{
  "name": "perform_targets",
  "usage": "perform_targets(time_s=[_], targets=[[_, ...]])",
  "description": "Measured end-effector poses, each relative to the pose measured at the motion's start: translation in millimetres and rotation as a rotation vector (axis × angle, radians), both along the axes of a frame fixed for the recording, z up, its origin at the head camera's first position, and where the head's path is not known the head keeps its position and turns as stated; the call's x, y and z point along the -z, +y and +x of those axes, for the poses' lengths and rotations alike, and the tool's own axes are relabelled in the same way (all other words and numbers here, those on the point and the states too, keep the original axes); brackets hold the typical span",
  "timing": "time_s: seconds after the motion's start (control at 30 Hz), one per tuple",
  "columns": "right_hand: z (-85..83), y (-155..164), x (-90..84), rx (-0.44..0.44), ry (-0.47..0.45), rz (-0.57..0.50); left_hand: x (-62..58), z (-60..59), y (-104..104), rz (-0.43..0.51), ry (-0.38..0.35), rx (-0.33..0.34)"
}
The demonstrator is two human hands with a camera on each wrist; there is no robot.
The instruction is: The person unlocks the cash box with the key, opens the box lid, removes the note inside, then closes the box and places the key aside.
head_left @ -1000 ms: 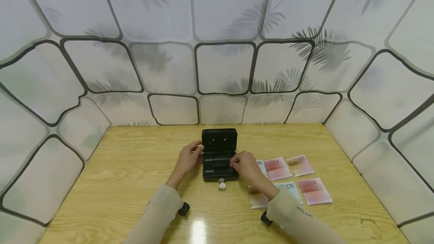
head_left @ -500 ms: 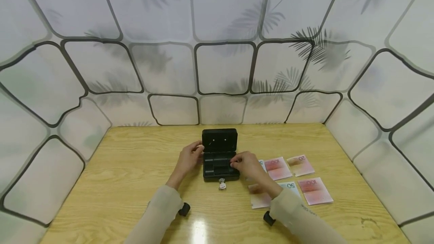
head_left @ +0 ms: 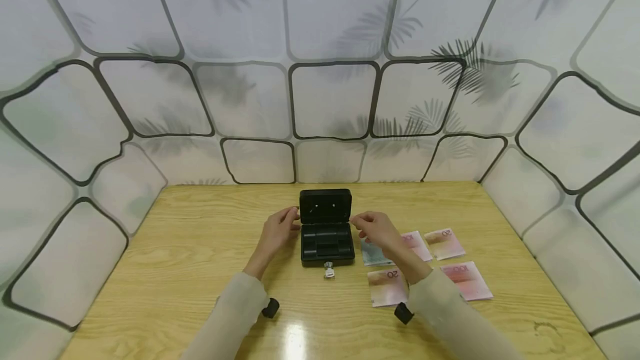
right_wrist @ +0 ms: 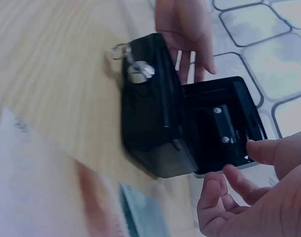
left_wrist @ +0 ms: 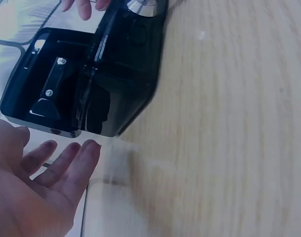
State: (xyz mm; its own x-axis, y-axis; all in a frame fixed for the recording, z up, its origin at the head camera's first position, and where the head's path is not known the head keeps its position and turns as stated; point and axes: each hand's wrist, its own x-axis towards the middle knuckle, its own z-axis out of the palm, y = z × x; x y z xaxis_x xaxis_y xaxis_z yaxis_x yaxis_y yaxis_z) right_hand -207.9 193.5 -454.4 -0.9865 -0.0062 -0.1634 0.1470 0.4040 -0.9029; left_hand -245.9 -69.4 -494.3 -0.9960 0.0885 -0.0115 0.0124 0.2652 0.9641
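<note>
Black metal cash box (head_left: 326,238) sits mid-table on the wooden table (head_left: 200,249), lid (head_left: 325,206) up and standing open, key (head_left: 328,271) in the front lock. Left hand (head_left: 280,230) at the box's left side by the lid edge, fingers relaxed and nearly straight, holding nothing. Right hand (head_left: 372,226) at the lid's right edge, fingers loosely curled, thumb tip at the lid rim in the right wrist view; can't tell if it pinches the lid. Banknotes just right of the box: a 20 note (head_left: 387,286), a greenish note (head_left: 374,254), pink 100 notes (head_left: 467,280) further right, all flat on the table, apart from the box
</note>
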Motion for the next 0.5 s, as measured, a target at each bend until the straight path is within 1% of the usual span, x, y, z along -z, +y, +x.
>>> perform_targets(time_s=[0.17, 0.27, 0.4, 0.5], targets=[[-8.1, 8, -9.7, 0.002, -0.026, -0.066, -6.4, 0.1, -1, -0.011, 0.008, -0.018], [-14.4, 10, -16.6, -0.019, -0.043, -0.105, -12.7, -1.4, -2, -0.009, 0.029, -0.028], [-24.3, 10, -24.8, -0.057, -0.077, -0.126, -22.1, -4.4, -1, -0.018, 0.044, -0.043], [-31.7, 10, -28.5, -0.072, -0.11, -0.151, -29.8, -6.8, 2, -0.021, 0.019, -0.047]])
